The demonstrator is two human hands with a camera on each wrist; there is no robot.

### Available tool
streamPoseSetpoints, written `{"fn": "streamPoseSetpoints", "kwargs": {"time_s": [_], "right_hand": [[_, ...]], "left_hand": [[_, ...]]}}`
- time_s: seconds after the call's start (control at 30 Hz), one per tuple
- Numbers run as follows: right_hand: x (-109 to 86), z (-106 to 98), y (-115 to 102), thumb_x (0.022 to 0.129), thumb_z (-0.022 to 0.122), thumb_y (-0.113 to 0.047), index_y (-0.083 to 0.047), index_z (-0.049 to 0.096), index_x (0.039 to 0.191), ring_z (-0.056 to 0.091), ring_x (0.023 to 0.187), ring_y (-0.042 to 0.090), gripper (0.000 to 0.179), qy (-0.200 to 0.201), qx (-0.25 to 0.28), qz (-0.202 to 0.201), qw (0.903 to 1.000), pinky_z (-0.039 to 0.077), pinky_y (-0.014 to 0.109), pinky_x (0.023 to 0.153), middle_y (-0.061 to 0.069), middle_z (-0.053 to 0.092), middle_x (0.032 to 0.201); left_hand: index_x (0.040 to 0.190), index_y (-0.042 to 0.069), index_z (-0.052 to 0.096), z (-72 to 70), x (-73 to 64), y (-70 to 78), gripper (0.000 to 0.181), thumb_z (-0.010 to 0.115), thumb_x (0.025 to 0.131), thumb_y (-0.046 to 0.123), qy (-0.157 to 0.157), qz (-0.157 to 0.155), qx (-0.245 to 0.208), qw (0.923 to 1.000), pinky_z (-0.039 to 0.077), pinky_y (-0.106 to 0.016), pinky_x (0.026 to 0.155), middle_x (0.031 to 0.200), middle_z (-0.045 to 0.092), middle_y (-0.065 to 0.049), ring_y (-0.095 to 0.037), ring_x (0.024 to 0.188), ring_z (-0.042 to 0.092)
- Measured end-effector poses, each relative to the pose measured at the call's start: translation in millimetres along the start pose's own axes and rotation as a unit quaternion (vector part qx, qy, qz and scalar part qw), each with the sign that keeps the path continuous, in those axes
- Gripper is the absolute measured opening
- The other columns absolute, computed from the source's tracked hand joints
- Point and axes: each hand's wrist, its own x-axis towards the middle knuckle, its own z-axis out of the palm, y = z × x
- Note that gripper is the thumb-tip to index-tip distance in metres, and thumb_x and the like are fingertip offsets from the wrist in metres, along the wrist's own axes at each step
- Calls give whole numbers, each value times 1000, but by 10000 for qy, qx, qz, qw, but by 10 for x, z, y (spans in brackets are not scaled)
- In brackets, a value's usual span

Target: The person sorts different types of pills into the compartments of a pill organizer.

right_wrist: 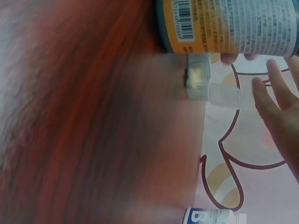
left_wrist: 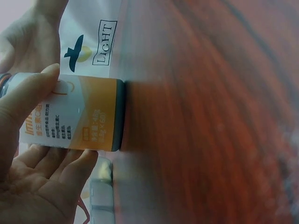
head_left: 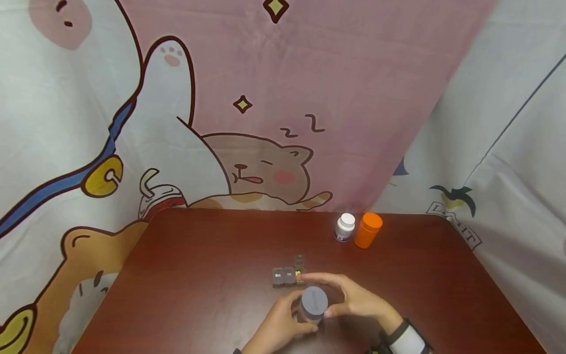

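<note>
The left hand [head_left: 279, 322] grasps a bottle [left_wrist: 88, 112] near the front edge of the table [head_left: 212, 255], its thumb on one side and its fingers curled round the other. The bottle is upright, with a grey lid [head_left: 314, 300] on top and a white and orange label; whether its base touches the wood I cannot tell. The right hand [head_left: 359, 297] is just beside it, its fingers released and stretched out, the forefinger reaching to the pill box [head_left: 283, 276]. Its thumb is close to the bottle, but I cannot tell whether the two touch. The pill box lies just beyond the bottle, with lettering on its dark covers. The compartment at its right end is uncovered, its clear flap [right_wrist: 225, 95] swung back and something yellowish [right_wrist: 196, 77] inside. Farther back, toward the right, a small white bottle [head_left: 345, 227] stands beside an orange bottle [head_left: 368, 231], both upright. Behind the table hangs a cloth [head_left: 376, 73] printed with cartoon animals, and a dark band [head_left: 406, 337] circles the right wrist
</note>
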Motion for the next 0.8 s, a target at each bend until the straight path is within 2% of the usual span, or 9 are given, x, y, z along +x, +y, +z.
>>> {"fn": "streamPoseSetpoints", "kwargs": {"time_s": [0.07,0.17,0.27,0.33,0.4,0.47,0.57,0.7,0.8], "right_hand": [[14,26,-13,81,63,-8,1,34,134,37,122,33,61,-92,381,46,9992,31,42,100,18,40,134],[4,90,-7,78,63,2,3,36,132,40,119,33,60,64,553,-10,9984,33,39,99,20,45,129],[-45,177,11,75,67,2,3,40,130,43,117,30,62,635,112,163,9978,34,33,99,16,50,126],[-76,252,-1,74,71,-6,0,43,129,45,116,26,62,1123,-300,431,9923,34,30,98,12,52,125],[-104,340,-34,71,74,-13,-5,46,128,45,117,22,63,1648,-578,846,9810,35,29,97,6,53,124],[-114,442,-79,70,75,-19,-11,49,127,45,116,19,63,2186,-689,1239,9655,35,31,96,1,53,124],[-93,604,-152,66,77,-24,-20,53,124,46,115,14,63,3001,-630,1814,9344,35,37,96,-7,55,121],[-60,772,-189,63,79,-27,-27,55,120,48,112,12,62,3734,-799,2012,9021,35,39,95,-8,57,118],[-68,827,-176,65,78,-27,-27,53,122,50,110,12,62,3856,-1196,1836,8963,37,36,93,-7,57,119]], "left_hand": [[121,18,51,8,-5,-8,68,81,61,23,14,48,127,9999,43,-28,89,118,54,7,-16,111,49],[127,12,46,24,-5,-14,75,81,62,22,56,132,269,9995,42,-26,90,125,51,1,-16,112,47],[130,3,41,27,-7,-11,80,80,63,22,95,114,313,9994,42,-26,90,130,46,-7,-19,113,47],[131,-1,39,20,-5,-6,83,80,63,22,97,49,258,9996,42,-26,89,132,44,-11,-22,113,48],[130,2,41,12,-2,-7,80,80,63,24,82,49,250,9996,42,-27,89,131,45,-10,-22,112,48],[128,7,45,5,1,-12,76,80,63,25,64,89,244,9996,42,-28,90,127,49,-4,-20,112,48],[123,16,51,-2,2,-20,68,79,63,30,80,154,308,9994,42,-31,91,120,54,5,-17,111,49],[119,21,54,-4,-2,-27,62,77,64,37,140,234,378,9989,41,-37,92,114,56,10,-15,109,50],[119,22,54,3,-7,-36,61,77,64,36,144,222,369,9990,41,-37,92,114,56,10,-15,108,51]]}}
